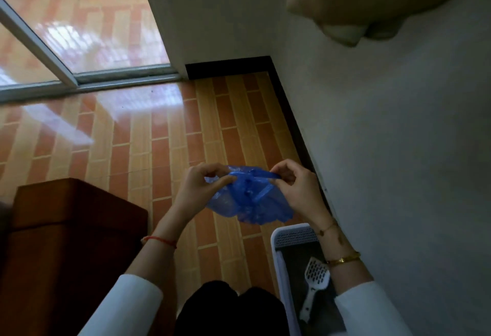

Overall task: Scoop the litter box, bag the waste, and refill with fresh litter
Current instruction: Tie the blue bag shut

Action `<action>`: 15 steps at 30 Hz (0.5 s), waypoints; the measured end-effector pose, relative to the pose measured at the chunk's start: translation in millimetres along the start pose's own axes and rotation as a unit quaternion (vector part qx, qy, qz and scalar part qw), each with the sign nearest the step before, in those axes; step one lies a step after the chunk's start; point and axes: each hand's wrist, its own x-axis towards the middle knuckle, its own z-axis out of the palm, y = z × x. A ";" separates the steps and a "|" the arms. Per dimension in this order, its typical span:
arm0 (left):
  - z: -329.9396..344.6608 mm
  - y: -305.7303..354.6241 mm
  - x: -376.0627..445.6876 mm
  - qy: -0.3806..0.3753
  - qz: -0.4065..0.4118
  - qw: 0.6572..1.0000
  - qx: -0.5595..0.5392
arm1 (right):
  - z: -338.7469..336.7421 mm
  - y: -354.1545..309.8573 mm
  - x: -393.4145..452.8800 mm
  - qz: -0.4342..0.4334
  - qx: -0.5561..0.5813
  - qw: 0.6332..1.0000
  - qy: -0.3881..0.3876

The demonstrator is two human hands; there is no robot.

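A blue plastic bag [249, 202] hangs in the air over the tiled floor, held between both hands. My left hand [202, 184] pinches its top edge on the left. My right hand [295, 186] pinches a blue strip of the bag on the right. The strip is stretched taut between the two hands. Below my right forearm stands a white litter box [281, 261] with dark litter inside. A white slotted scoop [314, 280] lies in the box, handle toward me.
A white wall [398, 149] with a dark baseboard runs along the right, close to the litter box. A brown wooden cabinet [66, 242] stands at the lower left. A sliding glass door [79, 43] is at the far left. My dark-clad knees [233, 309] are at the bottom.
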 end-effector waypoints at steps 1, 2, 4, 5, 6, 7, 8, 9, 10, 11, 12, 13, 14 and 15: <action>-16.8 28.6 -5.0 0.006 -0.001 1.000 -0.003 | -12.4 -28.2 -8.4 0.000 0.003 1.000 -0.005; -33.6 56.8 -10.2 0.011 -0.004 1.000 -0.005 | -24.7 -55.5 -16.9 -0.001 0.005 1.000 -0.010; -65.8 110.3 -21.4 0.015 -0.007 1.000 0.003 | -50.0 -110.2 -33.9 -0.006 0.005 1.000 -0.014; -80.4 134.5 -27.5 0.014 -0.008 1.000 0.013 | -62.3 -135.9 -41.9 -0.011 0.005 1.000 -0.017; -94.8 157.9 -34.4 0.009 -0.007 1.000 0.026 | -73.6 -160.6 -50.6 -0.014 0.006 1.000 -0.020; -108.2 180.0 -41.3 0.007 -0.005 0.999 0.036 | -84.6 -184.4 -58.9 -0.015 0.007 1.000 -0.023; -120.7 200.8 -48.3 0.006 -0.006 0.999 0.038 | -95.1 -207.3 -67.5 -0.016 0.010 0.999 -0.026; -132.4 221.3 -55.9 0.006 -0.010 0.999 0.035 | -104.4 -228.6 -76.1 -0.016 0.014 0.999 -0.028; -142.9 239.9 -62.8 0.005 -0.011 0.999 0.033 | -112.7 -247.8 -84.2 -0.018 0.015 0.999 -0.031; -152.2 257.2 -69.6 0.003 -0.012 0.999 0.029 | -120.2 -265.3 -92.0 -0.022 0.012 0.999 -0.034; -160.0 272.3 -76.6 0.002 -0.018 1.000 0.021 | -127.0 -280.9 -99.5 -0.029 0.006 0.999 -0.037; -167.2 285.8 -83.3 0.004 -0.025 1.000 0.015 | -132.5 -294.0 -105.9 -0.035 0.001 0.999 -0.039; -172.9 297.0 -89.7 0.008 -0.028 1.000 0.009 | -137.2 -305.2 -111.6 -0.038 0.000 0.998 -0.040; -176.9 306.7 -95.9 0.012 -0.027 1.000 0.007 | -140.8 -313.9 -117.2 -0.037 0.003 0.998 -0.042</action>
